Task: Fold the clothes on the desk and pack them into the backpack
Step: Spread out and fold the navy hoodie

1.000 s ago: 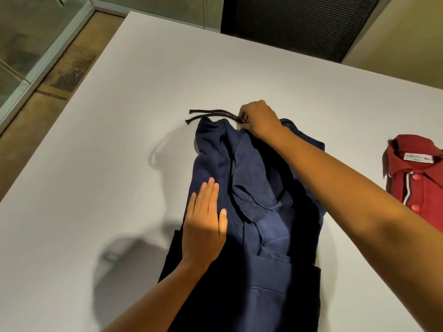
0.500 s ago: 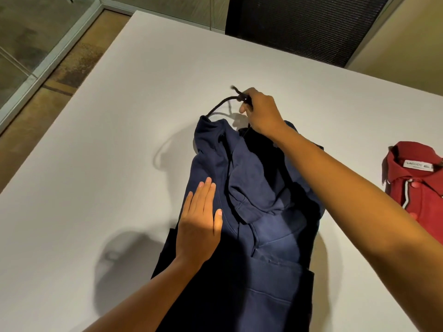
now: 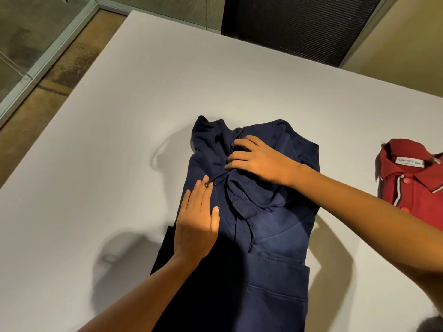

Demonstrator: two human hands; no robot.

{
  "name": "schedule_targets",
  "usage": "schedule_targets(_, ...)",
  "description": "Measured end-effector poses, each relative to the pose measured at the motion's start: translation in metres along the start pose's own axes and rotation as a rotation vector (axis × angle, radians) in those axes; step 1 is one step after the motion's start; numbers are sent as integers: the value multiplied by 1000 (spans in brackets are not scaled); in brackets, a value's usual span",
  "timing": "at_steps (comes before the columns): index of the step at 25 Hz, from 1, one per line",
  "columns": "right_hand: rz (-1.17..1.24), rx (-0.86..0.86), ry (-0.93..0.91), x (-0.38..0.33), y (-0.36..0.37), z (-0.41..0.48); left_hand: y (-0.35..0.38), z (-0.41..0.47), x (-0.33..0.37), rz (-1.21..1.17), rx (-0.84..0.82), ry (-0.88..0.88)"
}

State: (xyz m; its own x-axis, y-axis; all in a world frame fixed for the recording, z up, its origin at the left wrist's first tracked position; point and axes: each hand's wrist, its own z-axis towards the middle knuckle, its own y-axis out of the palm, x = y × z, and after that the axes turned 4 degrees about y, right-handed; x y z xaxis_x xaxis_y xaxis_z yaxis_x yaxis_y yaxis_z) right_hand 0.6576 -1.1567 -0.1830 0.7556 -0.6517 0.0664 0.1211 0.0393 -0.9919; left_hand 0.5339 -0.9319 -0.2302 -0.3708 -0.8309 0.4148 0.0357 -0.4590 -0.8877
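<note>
Starting on the left of the white counter (image 3: 107, 164): the left hand (image 3: 195, 226) lies flat, fingers straight and together, pressing down the left edge of the navy hoodie (image 3: 275, 236), with a drawstring tip (image 3: 206, 185) poking out right at its fingertips. The hoodie sits in the middle of the counter, front up, sides already turned in by the look of it, with the hood (image 3: 254, 192) bunched in a lump near the top. The right hand (image 3: 261, 161) is spread over that lump with fingers lightly bent, so it looks like pressing rather than gripping. Well off to the right is a red polo shirt (image 3: 412, 188), collar and label up, not touched. No backpack in view anywhere. So I'd say we're mid-fold on the hoodie, at the tidy-the-hood-and-cords bit. Next move probably calls for flattening the hood down onto the chest, tucking in the loose string, then folding the body over while the left hand pins that edge so it doesn't spring open. The polo and the packing are both left to do.
</note>
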Motion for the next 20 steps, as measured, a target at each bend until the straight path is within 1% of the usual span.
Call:
schedule_targets(2,-20,7,-100,6,-6,3,0,0,-1,-8,2,1)
schedule_targets(4,6,-42,-183,13,-14,6,0,1,0,-20,-2,-7)
schedule_targets(6,25,-72,-198,15,-17,8,0,1,0,-39,2,-16)
schedule_targets(7,29,-76,-164,13,-17,8,-1,1,0,-46,5,-22)
schedule_targets(9,31,-77,-30,-2,-13,5,-2,0,-1,-54,3,-22)
schedule_targets(11,66,-6,145,-22,-12,1,-2,-1,-2,-52,-31,-23)
schedule_targets(14,279,171,485,-53,-29,-8,-2,2,-3,-17,-148,-60)
schedule_targets(16,403,279,693,-79,-38,-22,-1,5,-3,11,-193,-72)
schedule_targets(18,470,333,855,-110,-36,-43,-3,5,-4,-16,-199,-78)
schedule_targets(20,501,337,984,-144,-23,-68,-4,4,-5,-45,-189,-80)
